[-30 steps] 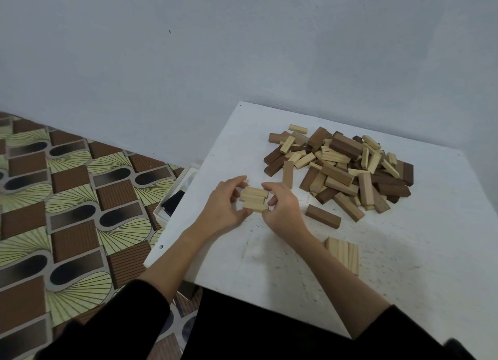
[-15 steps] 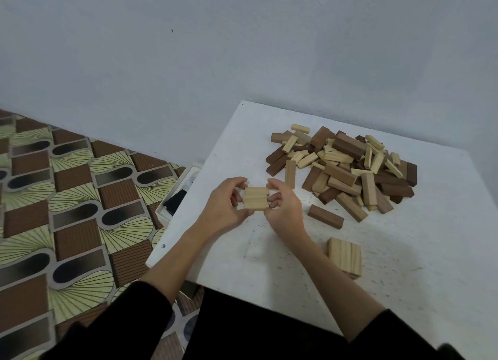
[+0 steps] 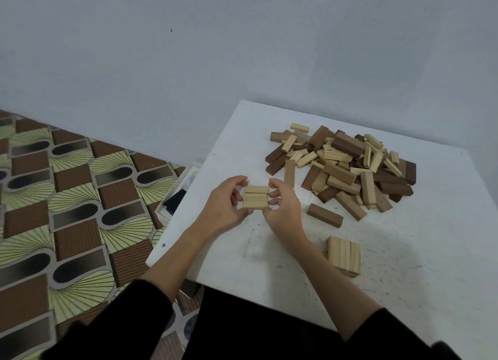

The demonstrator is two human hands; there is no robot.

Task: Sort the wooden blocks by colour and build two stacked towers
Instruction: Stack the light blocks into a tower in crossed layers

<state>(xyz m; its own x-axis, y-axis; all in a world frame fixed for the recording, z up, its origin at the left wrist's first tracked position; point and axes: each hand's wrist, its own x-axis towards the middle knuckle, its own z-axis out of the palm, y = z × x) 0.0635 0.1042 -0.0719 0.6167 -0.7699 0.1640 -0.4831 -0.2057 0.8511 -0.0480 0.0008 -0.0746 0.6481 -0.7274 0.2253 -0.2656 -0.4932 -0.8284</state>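
Pinched between both hands near the middle of the frame, three light blocks [image 3: 256,197] are held side by side as one flat row above the white table [image 3: 420,273]. The left hand [image 3: 225,204] is curled around the row's left ends, thumb below and fingers above; the right hand [image 3: 283,207] is curled around the right ends in the same way. Whether the row touches the tabletop cannot be told.

To the upper right of the hands, a loose pile of blocks [image 3: 347,168] is spread over the far part of the table, with light and dark brown pieces mixed and overlapping. One light block [image 3: 289,173] is seen lying lengthwise at the pile's left edge, just beside the right hand's fingertips. A single dark block [image 3: 324,215] lies apart from the pile, to the right of the right hand. Lower right of it, a small stack of light blocks [image 3: 344,256] is set on the table, close to the right forearm.

Black sleeves [image 3: 129,322] are seen along the bottom of the frame. Beyond the table's left edge, an open white box [image 3: 176,198] with dark contents is partly hidden by the tabletop. A patterned floor [image 3: 67,211] of brown, green and grey fills the left of the frame, and a pale grey wall [image 3: 242,50] fills the top.
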